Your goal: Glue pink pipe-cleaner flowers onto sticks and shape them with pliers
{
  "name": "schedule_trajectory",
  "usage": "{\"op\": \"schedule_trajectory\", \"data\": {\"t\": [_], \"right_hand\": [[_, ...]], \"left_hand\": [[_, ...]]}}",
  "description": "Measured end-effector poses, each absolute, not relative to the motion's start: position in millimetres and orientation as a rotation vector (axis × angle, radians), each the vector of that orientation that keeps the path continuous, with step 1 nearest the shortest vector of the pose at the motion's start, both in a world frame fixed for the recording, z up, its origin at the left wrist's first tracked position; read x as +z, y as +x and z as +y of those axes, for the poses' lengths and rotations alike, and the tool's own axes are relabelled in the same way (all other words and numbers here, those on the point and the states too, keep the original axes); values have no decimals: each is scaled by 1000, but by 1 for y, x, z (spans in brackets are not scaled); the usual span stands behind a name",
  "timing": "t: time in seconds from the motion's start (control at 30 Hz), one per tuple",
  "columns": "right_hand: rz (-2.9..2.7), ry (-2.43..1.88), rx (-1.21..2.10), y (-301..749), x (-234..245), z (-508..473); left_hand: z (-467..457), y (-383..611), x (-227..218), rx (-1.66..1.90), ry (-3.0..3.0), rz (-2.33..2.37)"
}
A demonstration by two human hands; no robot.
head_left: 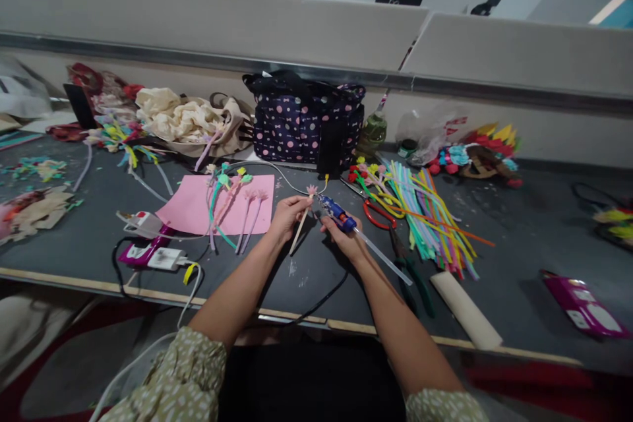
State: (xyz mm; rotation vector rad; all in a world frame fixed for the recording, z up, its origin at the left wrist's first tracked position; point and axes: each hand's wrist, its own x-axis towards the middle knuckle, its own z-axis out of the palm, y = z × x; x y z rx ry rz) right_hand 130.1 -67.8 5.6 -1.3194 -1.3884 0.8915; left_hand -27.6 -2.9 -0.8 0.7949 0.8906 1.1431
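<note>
My left hand (287, 215) is closed in a pinch on a thin stick with a small pink flower (310, 192) at its top. My right hand (347, 237) is wrapped round a blue glue gun (337, 212), a clear glue stick (383, 255) poking out of its back toward me. The gun's nozzle points at the flower, close to it. Both hands hover over the dark grey table (306, 270) near its front edge.
A pink sheet (190, 208) with finished flower stems lies left of the hands. Coloured pipe cleaners (430, 217), red-handled scissors (378, 214), pliers (413, 270) and a cardboard tube (465, 310) lie to the right. A dotted bag (306, 122) stands behind. A power strip (148, 247) is at left.
</note>
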Motion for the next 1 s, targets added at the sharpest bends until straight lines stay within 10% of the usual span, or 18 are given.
{"op": "schedule_trajectory", "data": {"t": [1.0], "right_hand": [[-1420, -1421, 821, 133, 6, -70]], "left_hand": [[-3, -27, -2, 1144, 867, 878]]}}
